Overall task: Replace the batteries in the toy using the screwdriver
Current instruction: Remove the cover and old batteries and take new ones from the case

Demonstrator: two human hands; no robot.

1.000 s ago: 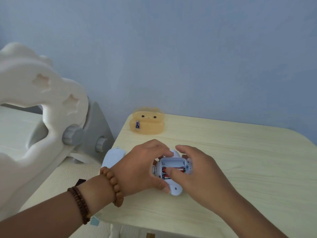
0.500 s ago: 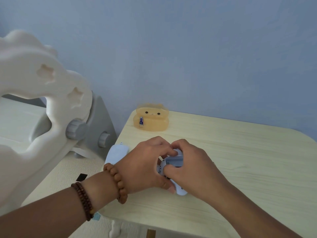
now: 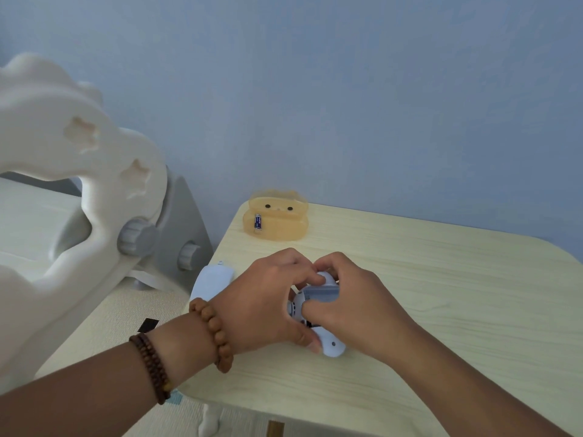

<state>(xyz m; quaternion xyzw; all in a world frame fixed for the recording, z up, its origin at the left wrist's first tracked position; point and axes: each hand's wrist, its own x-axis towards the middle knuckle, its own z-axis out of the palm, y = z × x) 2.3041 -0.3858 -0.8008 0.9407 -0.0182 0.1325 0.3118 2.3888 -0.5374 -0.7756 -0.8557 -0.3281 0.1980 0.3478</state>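
Both bare arms reach in from the bottom and meet in the middle. The left hand [image 3: 265, 298] comes in from the left with its back facing up. Its fingers curl round the left side of the white toy [image 3: 331, 346], and its thumb sits low by the near end. The right hand [image 3: 356, 307] comes in from the right, with its fingers bent over the top of the toy. The fingertips of both hands touch at the far side.

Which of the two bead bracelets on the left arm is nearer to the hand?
The light brown bracelet with large round beads, right at the wrist. The dark bracelet, with small beads, sits farther up the forearm.
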